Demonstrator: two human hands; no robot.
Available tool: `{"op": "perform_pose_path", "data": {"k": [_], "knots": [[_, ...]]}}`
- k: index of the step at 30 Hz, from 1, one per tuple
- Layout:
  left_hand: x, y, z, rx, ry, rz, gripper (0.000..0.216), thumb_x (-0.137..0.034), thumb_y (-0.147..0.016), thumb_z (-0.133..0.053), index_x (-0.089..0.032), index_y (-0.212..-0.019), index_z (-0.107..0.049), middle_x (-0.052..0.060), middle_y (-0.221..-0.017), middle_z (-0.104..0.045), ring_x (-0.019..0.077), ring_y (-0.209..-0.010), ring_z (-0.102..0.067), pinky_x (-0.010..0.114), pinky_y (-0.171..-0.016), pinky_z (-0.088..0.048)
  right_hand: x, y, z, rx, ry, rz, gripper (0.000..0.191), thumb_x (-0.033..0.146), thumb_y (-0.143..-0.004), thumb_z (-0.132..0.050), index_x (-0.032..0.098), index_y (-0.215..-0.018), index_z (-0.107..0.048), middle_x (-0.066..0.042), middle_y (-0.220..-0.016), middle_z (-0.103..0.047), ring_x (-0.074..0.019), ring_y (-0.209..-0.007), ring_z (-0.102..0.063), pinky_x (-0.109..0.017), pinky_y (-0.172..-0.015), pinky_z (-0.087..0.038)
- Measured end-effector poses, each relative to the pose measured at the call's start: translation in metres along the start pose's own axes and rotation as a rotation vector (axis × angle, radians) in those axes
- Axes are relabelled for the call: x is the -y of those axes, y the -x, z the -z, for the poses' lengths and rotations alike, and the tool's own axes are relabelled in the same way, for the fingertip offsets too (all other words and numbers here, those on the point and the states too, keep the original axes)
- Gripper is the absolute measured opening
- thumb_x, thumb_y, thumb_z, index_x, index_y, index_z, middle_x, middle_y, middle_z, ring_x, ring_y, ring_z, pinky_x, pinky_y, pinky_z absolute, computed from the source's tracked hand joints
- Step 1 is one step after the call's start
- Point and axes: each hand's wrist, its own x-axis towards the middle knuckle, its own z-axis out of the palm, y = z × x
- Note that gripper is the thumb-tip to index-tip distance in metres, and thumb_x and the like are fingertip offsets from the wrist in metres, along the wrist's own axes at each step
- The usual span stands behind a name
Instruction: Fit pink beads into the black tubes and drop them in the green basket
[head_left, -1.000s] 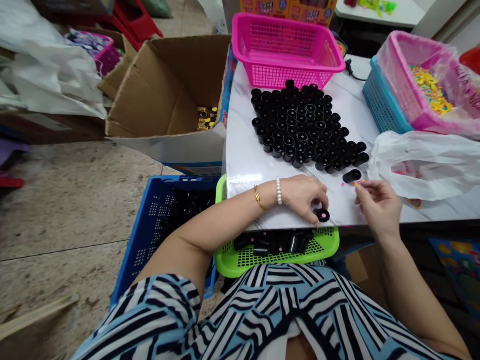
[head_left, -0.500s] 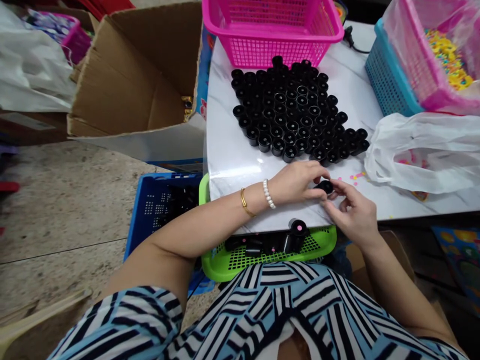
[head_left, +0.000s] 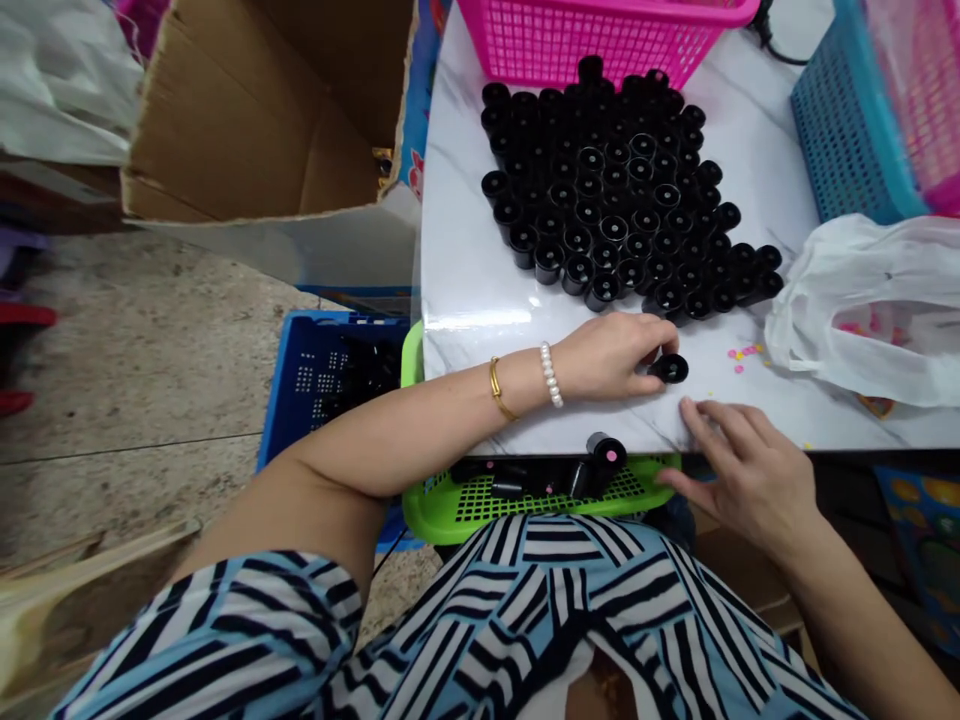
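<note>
My left hand (head_left: 619, 357) is closed round a small black cylindrical cup (head_left: 671, 369), its round end facing up, low over the white marbled table (head_left: 480, 340). My right hand (head_left: 750, 475) is apart from it at the table's front edge, fingers spread, nothing visible in them. Beyond my left hand stand many black cups (head_left: 607, 230) packed in a cluster. Close to my body, a green basket (head_left: 420, 515) holds several black cups lying down; one, bearing a pink dot (head_left: 611, 456), leans up against the table edge.
Small pink and yellow pieces (head_left: 742, 355) lie beside a white plastic bag (head_left: 795, 300) at the right. A pink basket (head_left: 592, 40) and a blue basket (head_left: 847, 120) stand farther back. An open cardboard box (head_left: 225, 120) and a blue crate (head_left: 289, 400) are on the left.
My right hand has let go of the black cup and drawn back toward the table's front edge, its fingers opening. My left hand keeps the cup. The view has shifted slightly.
</note>
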Motion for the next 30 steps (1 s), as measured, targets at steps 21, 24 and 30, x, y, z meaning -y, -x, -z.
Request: {"op": "perform_pose_path", "data": {"k": [21, 24, 30], "knots": [[-0.005, 0.000, 0.000, 0.038, -0.108, -0.013, 0.032, -0.027, -0.093, -0.070, -0.020, -0.125, -0.069, 0.008, -0.114, -0.074, 0.0225, -0.095, -0.069, 0.032, -0.074, -0.047, 0.011, -0.055, -0.006, -0.339, -0.395, -0.505, 0.010, 0.036, -0.098, -0.076, 0.030, -0.102, -0.083, -0.004, -0.090, -0.079, -0.0225, -0.082, -0.074, -0.040, -0.073, -0.059], [-0.007, 0.000, 0.001, 0.045, -0.120, -0.012, 0.029, -0.025, -0.093, -0.070, -0.020, -0.122, -0.070, 0.007, -0.113, -0.075, 0.0224, -0.095, -0.069, 0.032, -0.074, -0.046, 0.013, -0.058, -0.010, -0.376, -0.460, -0.558, 0.008, 0.035, -0.096, -0.078, 0.027, -0.096, -0.081, -0.004, -0.089, -0.078, -0.0213, -0.079, -0.073, -0.039, -0.070, -0.059], [-0.010, 0.000, 0.000, 0.048, -0.083, 0.027, 0.024, -0.025, -0.093, -0.072, -0.020, -0.117, -0.072, 0.004, -0.101, -0.077, 0.0201, -0.086, -0.069, 0.031, -0.068, -0.042, 0.007, -0.075, -0.018, -0.169, -1.091, -0.895, 0.026, 0.036, -0.089, -0.080, 0.027, -0.097, -0.058, 0.007, -0.060, -0.063, -0.0165, -0.042, -0.062, -0.032, -0.043, -0.056]]}}
